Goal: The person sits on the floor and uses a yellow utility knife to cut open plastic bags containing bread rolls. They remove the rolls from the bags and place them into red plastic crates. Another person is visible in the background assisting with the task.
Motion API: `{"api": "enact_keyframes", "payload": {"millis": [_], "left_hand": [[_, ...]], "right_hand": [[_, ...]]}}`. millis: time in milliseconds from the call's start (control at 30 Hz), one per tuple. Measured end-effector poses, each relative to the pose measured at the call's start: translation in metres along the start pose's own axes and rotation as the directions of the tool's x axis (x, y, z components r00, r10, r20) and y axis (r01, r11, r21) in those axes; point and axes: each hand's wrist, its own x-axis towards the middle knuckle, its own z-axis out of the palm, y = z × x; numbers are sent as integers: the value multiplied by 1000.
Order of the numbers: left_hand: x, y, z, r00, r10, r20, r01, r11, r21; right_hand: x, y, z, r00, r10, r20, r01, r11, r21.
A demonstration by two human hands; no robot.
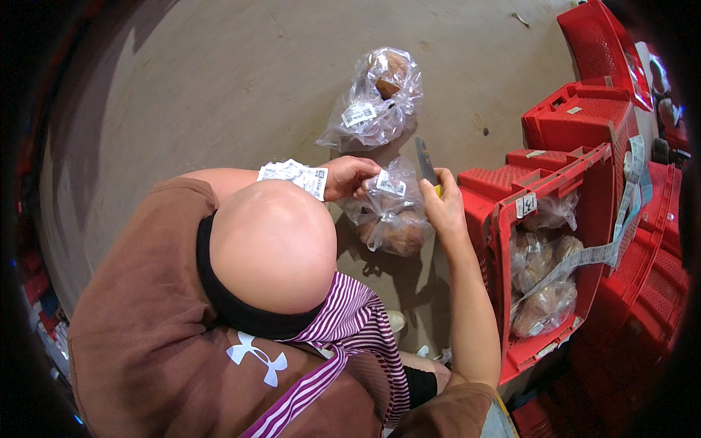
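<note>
My left hand (346, 178) pinches the gathered neck of a clear plastic bag (394, 216), where a white printed label (391, 183) is stuck. Large brown rounded items, their kind unclear, show through the bag. Several loose white labels (296, 176) lie against my left wrist. To the right of the bag, my right hand (446, 201) grips a knife (424, 159) by its yellow handle, with the blade pointing up and away. Beyond my hands, another labelled clear bag (378, 98) with brown items inside rests on the floor.
Close on the right, a red plastic crate (493, 230) contains more bagged brown items (542, 301). A long strip of labels (594, 253) trails over its edge. More red crates (580, 112) stand behind and beside it. A rubber band (476, 119) lies on the concrete floor.
</note>
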Motion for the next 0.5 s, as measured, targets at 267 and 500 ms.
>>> {"api": "enact_keyframes", "payload": {"millis": [267, 500], "left_hand": [[-7, 10, -1, 993, -32, -111, 59, 966, 253], [-3, 26, 18, 988, -66, -138, 123, 877, 465]], "right_hand": [[-17, 46, 22, 989, 112, 100, -119, 991, 61], [-33, 50, 21, 981, 132, 140, -142, 988, 62]]}}
